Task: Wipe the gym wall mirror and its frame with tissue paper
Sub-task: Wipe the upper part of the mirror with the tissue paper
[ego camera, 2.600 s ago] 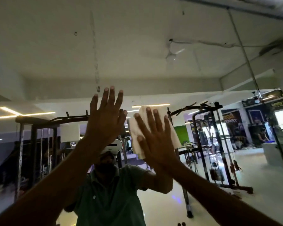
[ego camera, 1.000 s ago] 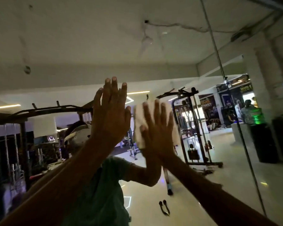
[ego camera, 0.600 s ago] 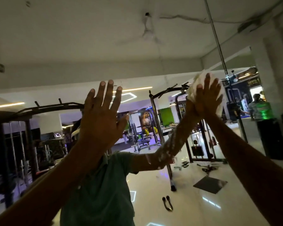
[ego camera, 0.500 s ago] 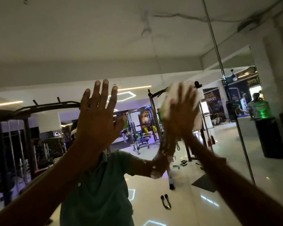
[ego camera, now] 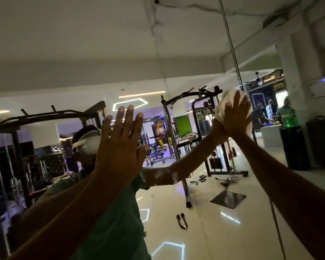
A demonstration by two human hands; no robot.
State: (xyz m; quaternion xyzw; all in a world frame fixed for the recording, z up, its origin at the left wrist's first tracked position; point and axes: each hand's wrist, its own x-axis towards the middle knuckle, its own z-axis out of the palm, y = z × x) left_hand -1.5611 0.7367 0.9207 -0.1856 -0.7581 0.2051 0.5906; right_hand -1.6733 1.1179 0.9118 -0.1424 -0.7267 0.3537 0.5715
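Mid-wipe: right hand (ego camera: 235,119) presses tissue (ego camera: 221,107) flat-fingered on the mirror (ego camera: 176,53) at 2 o'clock, left hand (ego camera: 118,145) open, smears remain.

Wall mirror (ego camera: 195,53) with two hands and a tissue against the glass.
The left hand (ego camera: 118,147) lay flat on the mirror at centre-left, fingers straight and spread. Further right and higher, the right hand (ego camera: 236,117) pressed a crumpled white tissue (ego camera: 223,102) to the glass with straight fingers, just beside the thin metal strip (ego camera: 231,44) running down the mirror. In the reflection, a glossy pale floor (ego camera: 204,231) carried a dark square mat (ego camera: 228,199), a small cable handle (ego camera: 181,221) nearer, and the foot of a rack upright (ego camera: 188,201).
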